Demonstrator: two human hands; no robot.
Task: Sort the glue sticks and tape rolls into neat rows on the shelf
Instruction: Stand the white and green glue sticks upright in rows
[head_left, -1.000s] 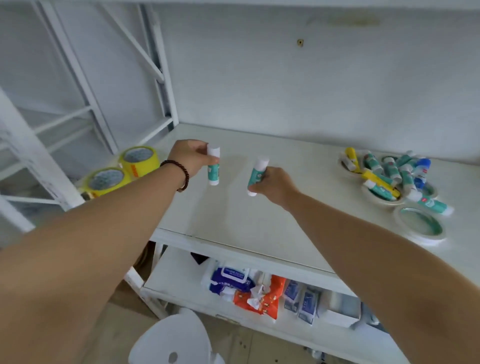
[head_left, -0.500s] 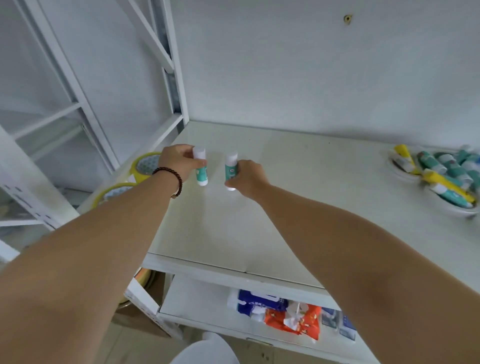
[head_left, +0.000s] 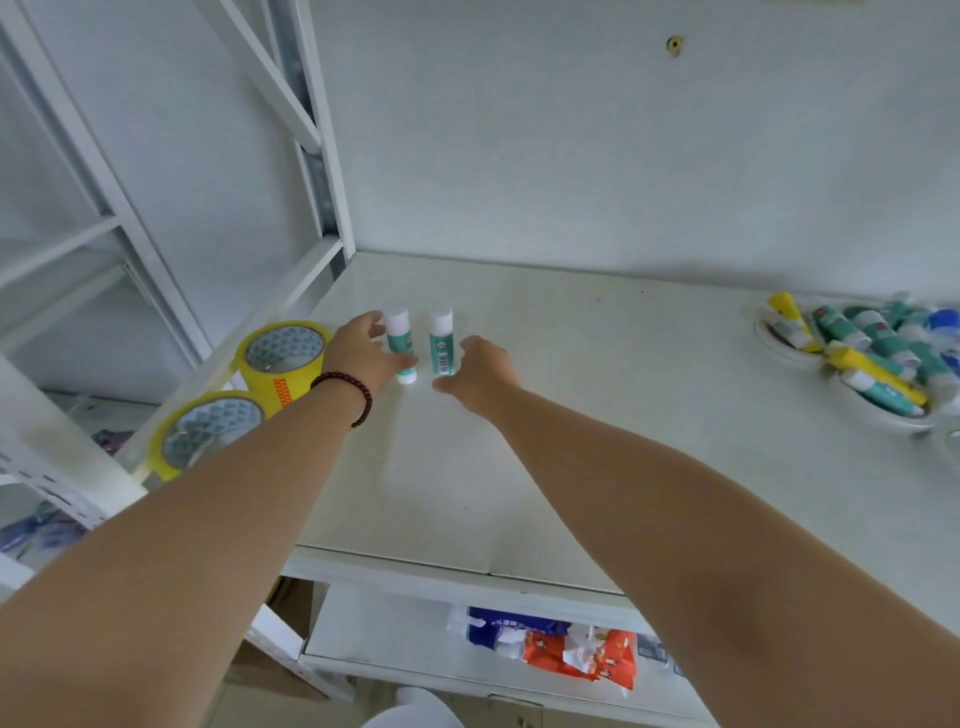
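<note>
**Two glue sticks stood up, first of the row**

My left hand (head_left: 363, 353) has thumb and fingers (head_left: 402, 362) round the left glue stick (head_left: 401, 345), steadying it upright. My right hand (head_left: 480, 371) is loose, fingers apart, just beside the right glue stick (head_left: 441, 342), which stands unheld. Both stand close together on the shelf (head_left: 597, 415), likely starting a row. Yellow tape rolls (head_left: 283, 358) sit at the left edge; the remaining glue sticks (head_left: 872, 348) lie heaped far right.

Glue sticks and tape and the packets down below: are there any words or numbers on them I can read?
Nothing can be read.
Right glue stick: a round logo and a barcode, too small.
Left glue stick: label partly behind the left hand.
Yellow tape roll: orange patch, blurred.
Blue and orange packets: print too blurred.
</note>
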